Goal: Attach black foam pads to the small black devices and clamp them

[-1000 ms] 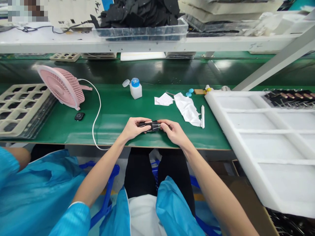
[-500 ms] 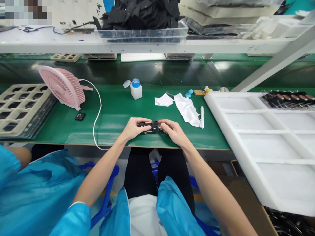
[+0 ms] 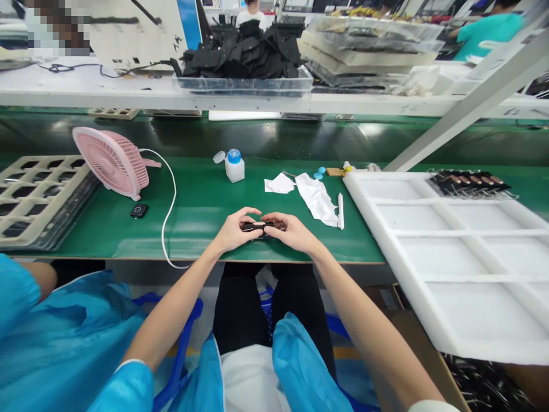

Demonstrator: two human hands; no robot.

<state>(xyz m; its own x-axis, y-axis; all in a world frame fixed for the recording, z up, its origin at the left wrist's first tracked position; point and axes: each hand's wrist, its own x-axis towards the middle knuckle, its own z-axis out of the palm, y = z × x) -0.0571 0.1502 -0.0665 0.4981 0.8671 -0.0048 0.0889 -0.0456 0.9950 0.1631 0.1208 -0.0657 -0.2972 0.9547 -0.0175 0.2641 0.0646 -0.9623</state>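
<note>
Both hands meet over the front edge of the green bench, gripping one small black clipped piece (image 3: 259,227) with a pale pinkish face. My left hand (image 3: 235,230) pinches its left end, thumb along the near side. At the other end, my right hand (image 3: 292,232) closes round it, with thumb and fingers pressed on it. Wire handles like a binder clip's showed on it earlier; the fingers now cover most of it. Similar black clipped pieces (image 3: 472,183) lie in a row at the far end of the white divided tray (image 3: 398,233) on the right.
Behind the hands stand a white bottle (image 3: 235,170) with its blue-rimmed lid flipped up, paper pieces (image 3: 281,183), a white cloth (image 3: 316,199) and a white stick (image 3: 341,212). To the left are a pink fan (image 3: 112,163), a black watch-like device (image 3: 139,210) and stacked trays (image 3: 40,166). A co-worker's blue sleeve is beside me.
My right hand has shifted from the wire handles at the piece's right end to a closer grip round it. The view has tilted up and slightly right.
</note>
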